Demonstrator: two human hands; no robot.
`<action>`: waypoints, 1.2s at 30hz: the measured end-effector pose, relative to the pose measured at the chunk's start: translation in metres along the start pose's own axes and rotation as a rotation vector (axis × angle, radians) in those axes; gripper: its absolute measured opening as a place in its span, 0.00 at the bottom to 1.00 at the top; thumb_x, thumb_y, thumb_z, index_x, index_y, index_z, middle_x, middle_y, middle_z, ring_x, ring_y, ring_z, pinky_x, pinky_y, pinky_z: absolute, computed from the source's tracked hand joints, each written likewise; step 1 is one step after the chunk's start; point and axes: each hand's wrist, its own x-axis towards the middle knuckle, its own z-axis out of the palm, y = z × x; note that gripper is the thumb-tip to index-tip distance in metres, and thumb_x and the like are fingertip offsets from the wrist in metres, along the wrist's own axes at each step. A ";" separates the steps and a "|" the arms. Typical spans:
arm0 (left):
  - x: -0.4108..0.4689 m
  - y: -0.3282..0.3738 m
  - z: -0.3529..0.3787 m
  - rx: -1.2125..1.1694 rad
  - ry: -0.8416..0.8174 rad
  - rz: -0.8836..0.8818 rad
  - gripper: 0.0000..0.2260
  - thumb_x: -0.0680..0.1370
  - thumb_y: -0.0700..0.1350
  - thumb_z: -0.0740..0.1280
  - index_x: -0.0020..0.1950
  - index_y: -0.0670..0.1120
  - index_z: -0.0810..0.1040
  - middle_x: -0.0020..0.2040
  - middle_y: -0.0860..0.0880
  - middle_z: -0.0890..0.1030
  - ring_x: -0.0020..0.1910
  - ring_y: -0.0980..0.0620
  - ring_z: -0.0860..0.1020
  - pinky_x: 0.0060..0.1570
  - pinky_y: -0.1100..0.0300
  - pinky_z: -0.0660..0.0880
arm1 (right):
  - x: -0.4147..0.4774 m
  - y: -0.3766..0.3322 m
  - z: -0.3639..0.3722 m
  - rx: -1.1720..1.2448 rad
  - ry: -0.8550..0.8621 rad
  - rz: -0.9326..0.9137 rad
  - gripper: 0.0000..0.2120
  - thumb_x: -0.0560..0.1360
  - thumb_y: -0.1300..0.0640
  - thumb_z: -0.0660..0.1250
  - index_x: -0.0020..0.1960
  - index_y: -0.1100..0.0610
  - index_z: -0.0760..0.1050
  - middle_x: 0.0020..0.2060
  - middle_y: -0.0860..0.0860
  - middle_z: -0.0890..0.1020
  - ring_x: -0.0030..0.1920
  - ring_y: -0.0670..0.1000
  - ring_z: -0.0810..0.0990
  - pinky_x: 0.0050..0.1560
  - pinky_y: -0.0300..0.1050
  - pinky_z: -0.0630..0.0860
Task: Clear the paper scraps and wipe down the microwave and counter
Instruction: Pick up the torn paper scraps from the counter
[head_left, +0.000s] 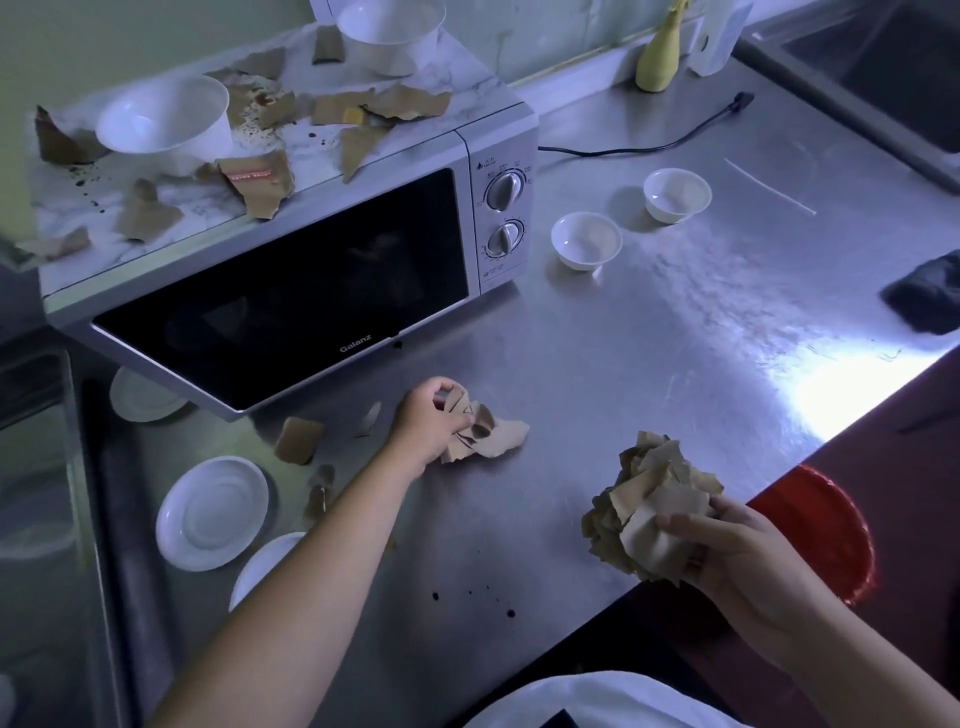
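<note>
My left hand (428, 415) pinches a few brown paper scraps (493, 436) lying on the steel counter (649, 353) in front of the microwave (291, 291). My right hand (727, 545) grips a crumpled bundle of brown scraps (649, 499) near the counter's front edge. More loose scraps (298, 439) lie on the counter left of my left hand. Several torn scraps (400, 104) and dark stains cover the microwave's top. Dark drops (472, 597) spot the counter near the front.
Two large white bowls (166, 119) stand on the microwave top. Two small white bowls (587, 241) sit right of it, plates (213, 512) at the left. A yellow spray bottle (660, 62), a black cord, a dark cloth (930, 296), a sink at the back right and a red bin (821, 525) below the edge.
</note>
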 end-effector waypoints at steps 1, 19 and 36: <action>-0.013 0.004 0.003 -0.076 -0.013 -0.003 0.14 0.70 0.36 0.77 0.46 0.52 0.79 0.46 0.51 0.83 0.43 0.53 0.81 0.41 0.60 0.77 | 0.000 0.000 0.003 -0.016 -0.014 -0.012 0.20 0.68 0.66 0.70 0.60 0.64 0.80 0.54 0.63 0.84 0.54 0.62 0.84 0.54 0.57 0.79; -0.145 0.063 0.040 -0.655 -0.638 -0.100 0.12 0.74 0.30 0.71 0.50 0.46 0.80 0.41 0.42 0.82 0.32 0.51 0.79 0.27 0.63 0.73 | -0.013 -0.015 0.015 -0.442 -0.225 -0.172 0.09 0.73 0.72 0.69 0.50 0.64 0.83 0.45 0.64 0.86 0.44 0.63 0.85 0.43 0.49 0.82; -0.183 0.023 -0.011 -0.809 -0.659 -0.271 0.09 0.82 0.45 0.61 0.57 0.45 0.79 0.46 0.45 0.82 0.39 0.51 0.79 0.37 0.59 0.77 | -0.017 0.047 0.030 -0.317 -0.314 -0.066 0.10 0.70 0.69 0.71 0.51 0.65 0.84 0.49 0.68 0.84 0.48 0.68 0.85 0.49 0.58 0.83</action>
